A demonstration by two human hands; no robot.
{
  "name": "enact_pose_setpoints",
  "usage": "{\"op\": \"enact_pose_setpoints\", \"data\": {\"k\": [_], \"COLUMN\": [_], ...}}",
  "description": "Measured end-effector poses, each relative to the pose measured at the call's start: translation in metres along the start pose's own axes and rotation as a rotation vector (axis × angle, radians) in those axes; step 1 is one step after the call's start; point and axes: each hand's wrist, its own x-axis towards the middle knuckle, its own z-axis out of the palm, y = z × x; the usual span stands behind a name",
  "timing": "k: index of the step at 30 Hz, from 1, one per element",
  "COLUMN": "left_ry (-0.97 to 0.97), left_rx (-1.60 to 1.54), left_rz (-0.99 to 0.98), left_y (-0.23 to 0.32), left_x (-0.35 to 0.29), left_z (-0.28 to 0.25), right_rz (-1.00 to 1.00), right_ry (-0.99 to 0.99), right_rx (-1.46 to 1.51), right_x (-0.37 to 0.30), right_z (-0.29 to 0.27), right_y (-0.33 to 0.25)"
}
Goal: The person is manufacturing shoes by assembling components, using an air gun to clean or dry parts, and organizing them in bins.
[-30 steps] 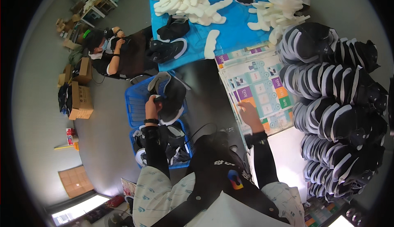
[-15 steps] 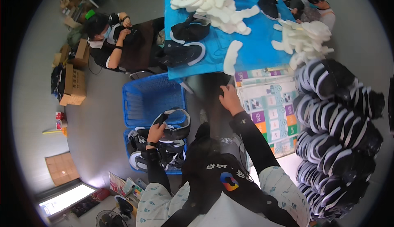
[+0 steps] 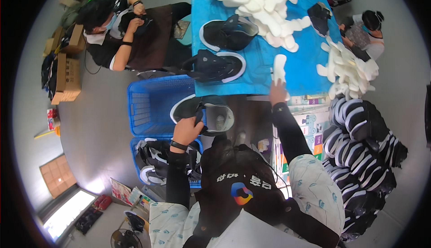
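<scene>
My left hand (image 3: 187, 132) is closed on a black shoe upper (image 3: 220, 102) with a white edge. It holds the upper above the gap between the blue baskets and my lap, its opening facing me. At the table's near edge, the fingers of my right hand (image 3: 278, 92) close over the lower end of a curved white foam piece (image 3: 279, 66); the fingertips are slightly blurred. Two black shoe uppers, one farther back (image 3: 229, 33) and one nearer (image 3: 217, 66), lie on the table to the left of that piece.
The blue-covered table (image 3: 260, 84) carries a heap of white foam pieces (image 3: 269, 5) and a smaller pile (image 3: 348, 68). A blue basket (image 3: 134, 106) stands behind a fuller basket of uppers (image 3: 150, 158). Stacked uppers (image 3: 359, 158) rise at right. Two seated people (image 3: 112, 32) (image 3: 366, 32) work nearby.
My left hand has lifted the shoe upper from over the filled basket, up and to the right. My right hand has moved forward from below the table edge onto the foam piece.
</scene>
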Motion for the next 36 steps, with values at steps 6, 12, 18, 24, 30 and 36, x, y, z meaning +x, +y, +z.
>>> {"op": "enact_pose_setpoints", "data": {"k": [6,12,18,24,30,36], "left_ry": [-0.009,0.058,0.017,-0.091,-0.057,0.055], "left_rx": [-0.073,-0.109,-0.099,-0.015,-0.109,-0.205], "left_rz": [0.044,-0.022,-0.145,-0.020,-0.305,-0.526], "left_y": [0.031,0.083,0.125,0.063,0.035,0.007], "left_x": [0.023,0.073,0.094,0.044,-0.012,-0.054], "left_z": [0.017,0.082,0.091,0.065,0.062,0.072], "right_rz": [-0.059,-0.158,-0.089,-0.557,-1.000,-1.020], "right_ry": [0.114,0.133,0.080,-0.156,0.012,-0.140], "right_rx": [0.350,0.786,0.725,0.977,0.587,0.365], "right_x": [0.012,0.005,0.011,0.032,0.051,0.017], "right_z": [-0.032,-0.085,-0.106,-0.197,-0.221,-0.232], "right_y": [0.007,0.026,0.067,-0.049,-0.194,-0.246]}}
